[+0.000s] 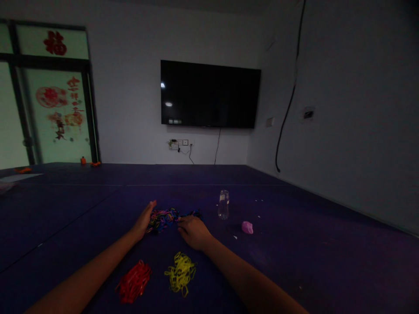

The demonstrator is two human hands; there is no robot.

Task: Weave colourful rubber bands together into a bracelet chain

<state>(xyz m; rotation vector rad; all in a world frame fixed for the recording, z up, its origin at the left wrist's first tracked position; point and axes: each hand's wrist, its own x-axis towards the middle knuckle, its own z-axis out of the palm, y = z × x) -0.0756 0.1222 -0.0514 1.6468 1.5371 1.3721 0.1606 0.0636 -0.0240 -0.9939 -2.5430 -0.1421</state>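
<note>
A tangled pile of dark, multicoloured rubber bands (163, 219) lies on the purple tabletop. Along its left side stands my left hand (143, 221), open with the fingers held straight and touching the bands. My right hand (195, 231) rests palm down over the right part of the pile, fingers reaching left across the bands and hiding some of them. Closer to me, between my forearms, are a heap of red rubber bands (134, 281) and a heap of yellow rubber bands (181, 273); neither hand touches these.
A clear bottle (224, 205) stands right of the pile, with a small pink object (247, 227) beyond it to the right. White scraps (235, 237) dot the purple table (310, 261). Orange items (83, 160) sit at the far left edge. A television (209, 96) hangs on the wall.
</note>
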